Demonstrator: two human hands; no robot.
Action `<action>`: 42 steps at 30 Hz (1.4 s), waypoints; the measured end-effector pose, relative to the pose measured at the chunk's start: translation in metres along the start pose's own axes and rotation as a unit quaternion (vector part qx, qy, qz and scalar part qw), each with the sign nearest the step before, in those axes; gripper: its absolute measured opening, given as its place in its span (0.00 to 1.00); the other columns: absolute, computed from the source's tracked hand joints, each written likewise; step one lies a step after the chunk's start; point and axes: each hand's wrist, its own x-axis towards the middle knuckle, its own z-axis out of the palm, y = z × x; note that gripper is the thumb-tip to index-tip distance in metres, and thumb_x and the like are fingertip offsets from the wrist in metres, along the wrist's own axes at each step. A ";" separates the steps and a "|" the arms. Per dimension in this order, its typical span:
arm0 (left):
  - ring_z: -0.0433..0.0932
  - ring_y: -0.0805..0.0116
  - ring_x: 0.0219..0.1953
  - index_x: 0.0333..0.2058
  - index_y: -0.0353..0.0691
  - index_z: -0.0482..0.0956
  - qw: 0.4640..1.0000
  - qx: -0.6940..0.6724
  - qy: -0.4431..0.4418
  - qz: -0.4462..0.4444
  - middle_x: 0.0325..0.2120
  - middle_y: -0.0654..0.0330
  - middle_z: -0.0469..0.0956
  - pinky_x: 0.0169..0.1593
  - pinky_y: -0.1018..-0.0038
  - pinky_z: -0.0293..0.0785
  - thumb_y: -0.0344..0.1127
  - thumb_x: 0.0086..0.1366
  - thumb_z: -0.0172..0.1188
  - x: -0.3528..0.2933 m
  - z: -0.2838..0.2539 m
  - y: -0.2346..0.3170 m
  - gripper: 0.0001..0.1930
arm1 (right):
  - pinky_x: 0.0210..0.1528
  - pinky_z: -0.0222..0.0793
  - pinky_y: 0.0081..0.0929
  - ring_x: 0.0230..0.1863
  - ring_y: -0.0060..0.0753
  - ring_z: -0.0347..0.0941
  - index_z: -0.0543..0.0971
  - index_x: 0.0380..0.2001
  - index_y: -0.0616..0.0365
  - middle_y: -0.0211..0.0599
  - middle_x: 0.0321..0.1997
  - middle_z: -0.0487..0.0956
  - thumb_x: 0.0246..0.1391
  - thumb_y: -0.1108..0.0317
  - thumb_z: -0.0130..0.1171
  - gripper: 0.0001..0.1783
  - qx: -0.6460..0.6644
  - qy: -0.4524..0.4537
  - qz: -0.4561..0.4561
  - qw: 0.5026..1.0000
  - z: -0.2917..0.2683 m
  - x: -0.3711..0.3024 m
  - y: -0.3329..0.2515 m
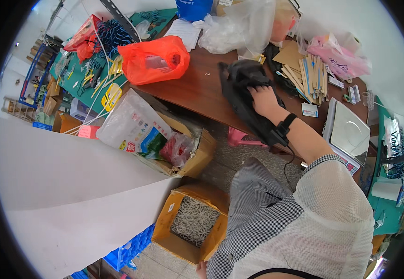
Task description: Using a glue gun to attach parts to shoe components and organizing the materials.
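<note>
On the brown desk point(201, 79), a crumpled black bag point(239, 81) hangs partly over the near edge. My right hand point(263, 98) reaches across and grips its upper side, fingers curled into the dark folds; what the bag contains is hidden. A black band with a small device and cable sits on that wrist. My left hand point(202, 269) hangs low at the bottom edge, beside an open cardboard box point(168, 223) filled with tangled pale cords point(195, 220). Only a little of the left hand shows, and its fingers are mostly hidden.
An orange plastic bag point(155, 60) lies left of the black one. Wooden strips point(311, 76), a pink bag point(339, 56) and a silver laptop-like slab point(349, 131) are on the right. Below the desk are a carton point(204, 151) holding plastic bags and a pink stool point(243, 137).
</note>
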 end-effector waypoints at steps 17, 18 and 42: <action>0.74 0.64 0.31 0.40 0.28 0.71 0.982 0.176 -0.039 0.046 0.30 0.51 0.76 0.33 0.72 0.71 0.34 0.58 0.50 -0.038 0.043 0.086 0.15 | 0.46 0.59 0.38 0.52 0.44 0.62 0.70 0.25 0.57 0.41 0.48 0.70 0.25 0.81 0.51 0.15 0.317 0.080 -0.178 0.928 -0.116 -0.084 0.031; 0.74 0.64 0.31 0.40 0.28 0.71 0.982 0.179 -0.038 0.046 0.30 0.51 0.76 0.33 0.72 0.71 0.34 0.58 0.50 -0.042 0.046 0.084 0.15 | 0.45 0.61 0.36 0.51 0.43 0.63 0.70 0.24 0.57 0.41 0.48 0.70 0.25 0.82 0.51 0.15 0.336 0.109 -0.140 0.925 -0.111 -0.092 0.034; 0.71 0.60 0.41 0.41 0.39 0.73 0.476 0.237 -0.196 0.824 0.44 0.54 0.70 0.41 0.71 0.71 0.21 0.43 0.54 -0.265 0.364 0.481 0.21 | 0.48 0.61 0.34 0.44 0.43 0.64 0.73 0.31 0.58 0.51 0.50 0.64 0.35 0.72 0.61 0.14 0.538 0.071 -0.094 0.835 -0.094 -0.127 0.051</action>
